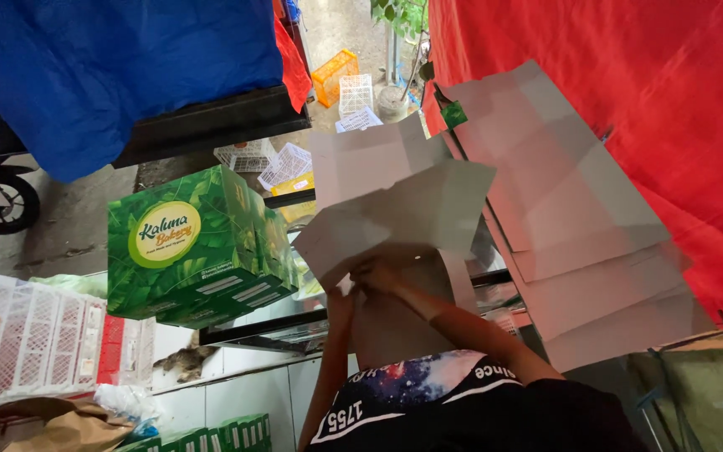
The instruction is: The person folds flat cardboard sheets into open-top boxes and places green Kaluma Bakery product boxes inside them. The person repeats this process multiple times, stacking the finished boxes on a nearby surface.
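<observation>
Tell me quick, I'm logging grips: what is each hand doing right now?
Left hand: grip closed on the flat white cardboard sheet.
Right hand: grip closed on the same sheet.

Both hands, left [340, 295] and right [376, 272], meet close together, forearms bent, fingers curled.

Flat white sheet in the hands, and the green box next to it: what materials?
White sheet: likely paperboard, matte, with straight fold creases and stiff flaps. Both hands grip its edge. Green box: looks like printed cardboard, slightly glossy, leaf pattern, crisp folded corners. Coating unclear.
</observation>
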